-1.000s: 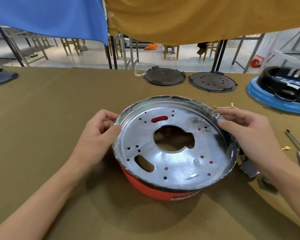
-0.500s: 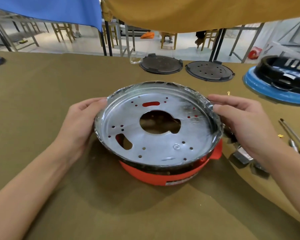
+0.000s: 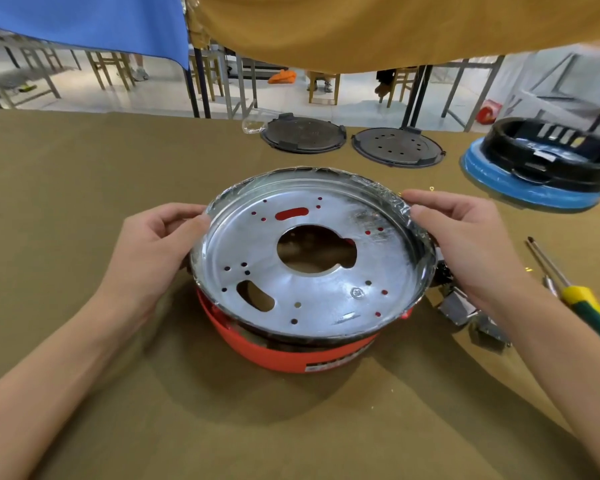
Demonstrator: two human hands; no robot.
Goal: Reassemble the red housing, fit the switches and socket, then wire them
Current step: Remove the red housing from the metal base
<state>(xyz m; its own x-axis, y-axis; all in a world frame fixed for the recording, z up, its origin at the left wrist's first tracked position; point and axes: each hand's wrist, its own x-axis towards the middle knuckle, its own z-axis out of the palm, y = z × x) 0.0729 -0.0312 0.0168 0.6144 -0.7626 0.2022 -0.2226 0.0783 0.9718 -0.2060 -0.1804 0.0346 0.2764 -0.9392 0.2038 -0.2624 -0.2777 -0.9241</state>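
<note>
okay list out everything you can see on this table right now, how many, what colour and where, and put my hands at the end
silver metal pan: one, shiny, centre, sitting tilted in the red housing
red housing: one, red, centre, under the pan
round black plates: two, dark, far edge of the table
black part on blue base: one, black over blue, far right
screwdriver: one, yellow and green handle, right edge
small metal parts: a few, silver, right of the housing, count unclear
table cloth: one, olive brown, covers the table
left hand: grips the pan's left rim
right hand: grips the pan's right rim
</note>
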